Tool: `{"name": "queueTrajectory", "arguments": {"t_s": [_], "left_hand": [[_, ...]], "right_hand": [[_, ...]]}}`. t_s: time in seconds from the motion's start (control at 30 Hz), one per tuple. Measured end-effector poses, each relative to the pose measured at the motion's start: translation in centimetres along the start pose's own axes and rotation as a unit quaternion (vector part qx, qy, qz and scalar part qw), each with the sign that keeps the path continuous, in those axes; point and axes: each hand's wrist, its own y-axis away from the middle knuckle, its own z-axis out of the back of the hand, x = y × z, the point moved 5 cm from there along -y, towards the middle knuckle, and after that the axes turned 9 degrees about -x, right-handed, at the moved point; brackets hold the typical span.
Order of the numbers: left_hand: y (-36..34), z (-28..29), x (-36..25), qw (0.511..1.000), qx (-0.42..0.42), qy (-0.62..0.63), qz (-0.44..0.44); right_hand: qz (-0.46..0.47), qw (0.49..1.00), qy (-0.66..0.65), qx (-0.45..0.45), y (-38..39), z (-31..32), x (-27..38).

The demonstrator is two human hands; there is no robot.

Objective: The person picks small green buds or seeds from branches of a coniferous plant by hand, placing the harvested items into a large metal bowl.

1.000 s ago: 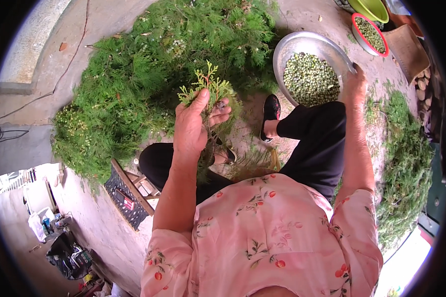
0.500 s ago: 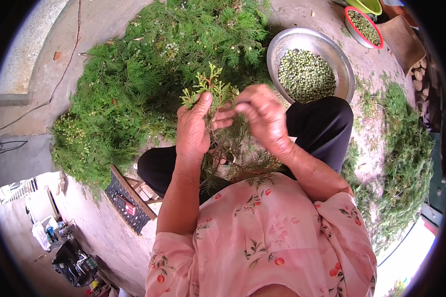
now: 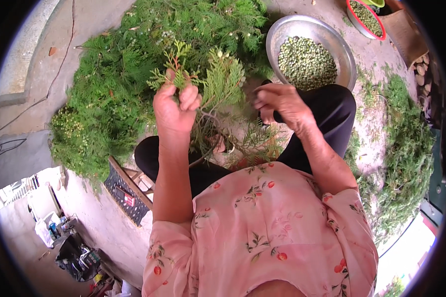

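My left hand (image 3: 174, 113) is raised in front of me, its fingers closed around an evergreen sprig (image 3: 177, 55) with flat, scaly leaves. Beside that hand stands a larger leafy branch (image 3: 223, 81), its thin twigs reaching down between my knees. My right hand (image 3: 286, 105) is just above my right knee, fingers bent and pressed together. Whatever is in those fingers is too small and blurred to name. Close beyond the right hand sits a wide metal basin (image 3: 351, 64) holding many small green, rounded cones (image 3: 307, 67).
A big heap of cut evergreen branches (image 3: 109, 99) fills the ground ahead and left. A red-rimmed bowl (image 3: 354, 20) of similar cones stands at far right. More greenery (image 3: 406, 128) lies along the right side. A low wooden stool (image 3: 126, 193) is by my left knee.
My left hand has moved left with the sprig, apart from the right hand. The right hand has drawn away to the right, towards my knee. The larger branch now shows between them.
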Motion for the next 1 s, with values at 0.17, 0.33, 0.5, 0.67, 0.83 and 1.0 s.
{"name": "queueTrajectory", "arguments": {"t_s": [0.17,0.33,0.5,0.67,0.83,1.0], "left_hand": [[-0.8,0.5,0.1,0.998,0.027,0.057,0.015],[-0.3,-0.3,0.3,0.99,0.12,0.068,0.016],[-0.4,-1.1,0.0,0.993,-0.105,-0.032,-0.047],[0.3,0.8,-0.1,0.899,-0.078,-0.412,-0.125],[2.1,4.7,2.9,0.915,-0.036,-0.401,0.036],[4.1,3.8,4.6,0.968,-0.075,-0.192,0.141]], "right_hand": [[-0.06,0.97,-0.218,0.09,-1.2,-5.5,-1.8],[-0.047,0.949,-0.303,0.073,-2.5,-7.3,-1.2],[-0.09,0.942,-0.322,0.034,-4.0,-7.2,0.1],[-0.029,0.923,-0.383,0.029,-4.2,-5.3,2.0],[-0.025,0.912,-0.406,-0.054,-4.9,-3.5,1.8],[-0.063,0.893,-0.431,-0.113,-5.7,-2.2,0.8]]}}
